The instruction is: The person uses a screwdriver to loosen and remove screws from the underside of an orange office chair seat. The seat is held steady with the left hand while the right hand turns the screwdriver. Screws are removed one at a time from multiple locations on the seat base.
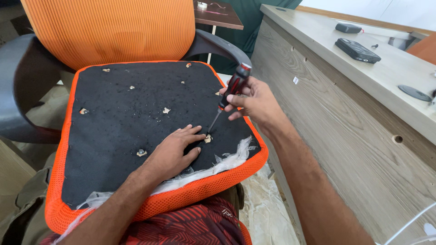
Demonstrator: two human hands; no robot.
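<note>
On the black seat underside (118,131), right hand (254,102) grips a screwdriver (227,97) (red-black handle); left hand (175,152) lies flat, holding nothing.

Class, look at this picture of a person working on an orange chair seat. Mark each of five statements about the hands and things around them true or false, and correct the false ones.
1. The right hand holds a screwdriver with a red and black handle. True.
2. The left hand rests flat on the black underside of the seat cushion. True.
3. The screwdriver's tip is at the far left corner of the cushion. False: it meets the cushion just beside the left hand's fingertips, near the right edge.
4. The seat's mesh rim is blue. False: it is orange.
5. A dark phone lies on the wooden desk. True.
</note>
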